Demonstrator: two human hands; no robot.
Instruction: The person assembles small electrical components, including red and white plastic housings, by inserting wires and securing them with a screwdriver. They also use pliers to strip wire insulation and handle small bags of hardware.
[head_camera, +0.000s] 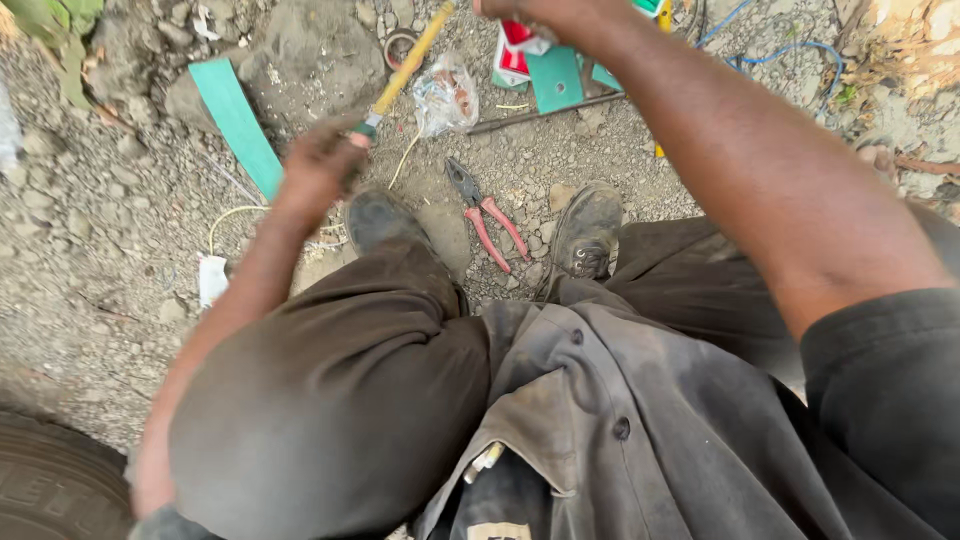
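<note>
Knees in dark trousers (340, 400) fill the foreground; left hand (318, 165) closed on a yellow-handled tool (408, 68); right hand (520, 12) at the top edge, grip cannot be judged; red-handled pliers (487, 215) lie on gravel (90, 230) between the shoes (585, 232).

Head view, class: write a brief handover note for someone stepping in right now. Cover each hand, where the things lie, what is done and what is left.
Left hand: closed round the green grip end of a yellow-shafted tool.
Right hand: raised at the frame's top edge, mostly cut off; what it holds cannot be told.
Red-handled pliers lie on the gravel between the shoes, untouched. Plastic bag and green strip lie beyond.
Done and left: not readable from this view.
</note>
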